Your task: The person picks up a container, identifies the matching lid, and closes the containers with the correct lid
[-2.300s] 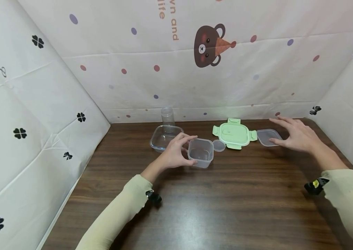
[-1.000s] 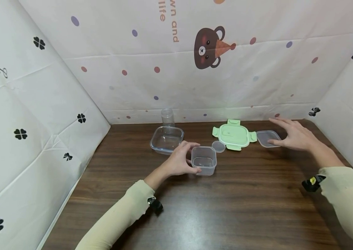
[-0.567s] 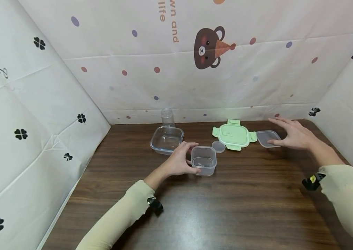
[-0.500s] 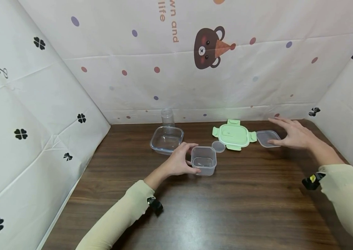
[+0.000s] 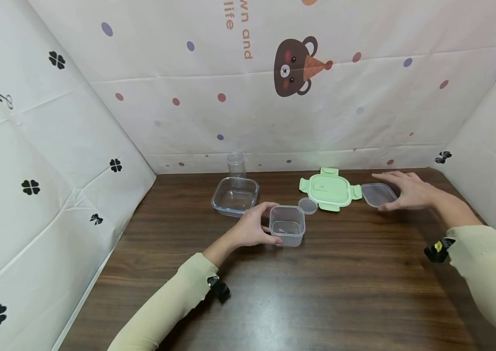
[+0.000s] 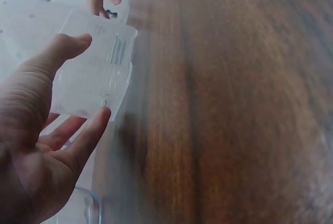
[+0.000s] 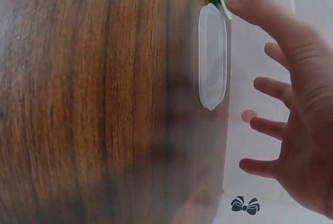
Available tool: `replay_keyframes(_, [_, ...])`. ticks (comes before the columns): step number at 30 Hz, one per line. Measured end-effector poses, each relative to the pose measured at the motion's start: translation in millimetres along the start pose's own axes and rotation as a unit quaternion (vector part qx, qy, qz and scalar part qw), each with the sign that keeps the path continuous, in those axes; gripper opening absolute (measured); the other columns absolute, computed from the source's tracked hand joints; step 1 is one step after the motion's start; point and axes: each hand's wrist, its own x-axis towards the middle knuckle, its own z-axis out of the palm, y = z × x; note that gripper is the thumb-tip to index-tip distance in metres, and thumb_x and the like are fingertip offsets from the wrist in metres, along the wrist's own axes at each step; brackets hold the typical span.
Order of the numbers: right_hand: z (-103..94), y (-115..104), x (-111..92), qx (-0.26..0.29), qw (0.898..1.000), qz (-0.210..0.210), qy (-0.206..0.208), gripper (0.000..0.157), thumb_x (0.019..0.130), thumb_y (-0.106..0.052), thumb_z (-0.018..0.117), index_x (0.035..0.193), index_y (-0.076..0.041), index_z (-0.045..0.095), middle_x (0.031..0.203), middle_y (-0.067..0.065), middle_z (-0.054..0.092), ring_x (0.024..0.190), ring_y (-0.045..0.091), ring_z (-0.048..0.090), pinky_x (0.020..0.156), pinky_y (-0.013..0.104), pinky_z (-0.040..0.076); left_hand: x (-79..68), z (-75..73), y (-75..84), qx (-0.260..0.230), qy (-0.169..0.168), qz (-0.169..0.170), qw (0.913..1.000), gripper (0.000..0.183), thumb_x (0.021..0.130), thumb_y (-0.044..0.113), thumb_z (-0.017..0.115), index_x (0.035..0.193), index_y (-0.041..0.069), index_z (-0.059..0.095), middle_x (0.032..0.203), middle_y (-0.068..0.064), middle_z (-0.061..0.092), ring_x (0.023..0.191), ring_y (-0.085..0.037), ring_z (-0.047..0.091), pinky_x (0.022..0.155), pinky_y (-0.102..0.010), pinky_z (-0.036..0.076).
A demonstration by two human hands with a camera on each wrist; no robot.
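My left hand (image 5: 253,227) grips the left side of a clear square plastic container (image 5: 287,225), thumb on the near side and fingers on the far side. In the left wrist view the container (image 6: 93,62) sits between thumb and fingers, its open mouth turned away from the palm. At the right, my right hand (image 5: 410,191) hovers spread beside a clear square lid (image 5: 377,194) lying on the table. The right wrist view has the lid (image 7: 213,57) apart from the outstretched fingers, nothing held.
A glass rectangular dish (image 5: 234,195) stands left of the container, with a clear jar (image 5: 236,165) behind it. A small round clear lid (image 5: 307,205) and a green locking lid (image 5: 329,188) lie between the hands on the wooden table (image 5: 318,287). Patterned sheets (image 5: 195,117) surround the back and sides.
The left hand has brought the container slightly nearer and to the right, then held it still. My right hand has dipped a little, its fingers shifting around the square lid's right side.
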Motion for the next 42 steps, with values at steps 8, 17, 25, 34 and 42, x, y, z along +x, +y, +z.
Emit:
replay_keyframes(8, [3.3, 5, 2, 0.005, 1.0, 0.004, -0.006, 0.105, 0.083, -0.048, 0.094, 0.165, -0.004, 0.047, 0.163, 0.041, 0.045, 0.141, 0.065, 0.046, 0.106, 0.081, 0.046, 0.0, 1.2, -1.6, -0.017, 0.0, -0.011, 0.9998, 0.09, 0.081, 0.009, 0.101, 0.157, 0.001, 0.053, 0.146, -0.021, 0.067, 0.132, -0.034, 0.071, 0.087, -0.022, 0.071])
replay_keyframes(17, [3.0, 11, 5, -0.002, 1.0, 0.022, -0.021, 0.101, 0.087, -0.045, 0.09, 0.164, 0.0, 0.044, 0.16, 0.046, 0.041, 0.137, 0.069, 0.044, 0.105, 0.084, 0.048, -1.1, 2.2, -1.4, -0.021, 0.002, -0.015, 0.9997, 0.089, 0.081, 0.009, 0.101, 0.156, 0.001, 0.053, 0.147, -0.021, 0.065, 0.132, -0.034, 0.071, 0.088, -0.022, 0.071])
replay_keyframes(25, [1.9, 18, 6, 0.007, 0.999, 0.02, -0.03, 0.098, 0.087, -0.04, 0.09, 0.163, 0.002, 0.044, 0.161, 0.048, 0.037, 0.142, 0.072, 0.038, 0.11, 0.09, 0.04, -1.3, 1.9, -0.5, -0.024, 0.003, -0.02, 0.9995, 0.089, 0.08, 0.008, 0.101, 0.155, 0.001, 0.054, 0.147, -0.021, 0.065, 0.132, -0.035, 0.072, 0.088, -0.022, 0.071])
replay_keyframes(34, [4.9, 25, 9, 0.012, 0.999, 0.006, -0.031, 0.097, 0.084, -0.037, 0.091, 0.16, 0.004, 0.048, 0.162, 0.049, 0.04, 0.145, 0.066, 0.041, 0.112, 0.081, 0.037, -1.6, 2.1, -1.6, -0.019, 0.007, -0.024, 0.9995, 0.089, 0.08, 0.009, 0.101, 0.155, 0.0, 0.055, 0.147, -0.022, 0.066, 0.131, -0.034, 0.072, 0.086, -0.021, 0.07])
replay_keyframes(42, [12.0, 31, 9, 0.027, 0.999, 0.014, -0.044, 0.098, 0.085, -0.039, 0.088, 0.162, 0.004, 0.045, 0.162, 0.049, 0.038, 0.146, 0.065, 0.038, 0.11, 0.08, 0.035, -1.1, 3.9, -2.6, -0.044, 0.005, -0.023, 0.9987, 0.087, 0.081, 0.005, 0.1, 0.154, -0.001, 0.054, 0.148, -0.023, 0.064, 0.132, -0.037, 0.072, 0.087, -0.022, 0.071])
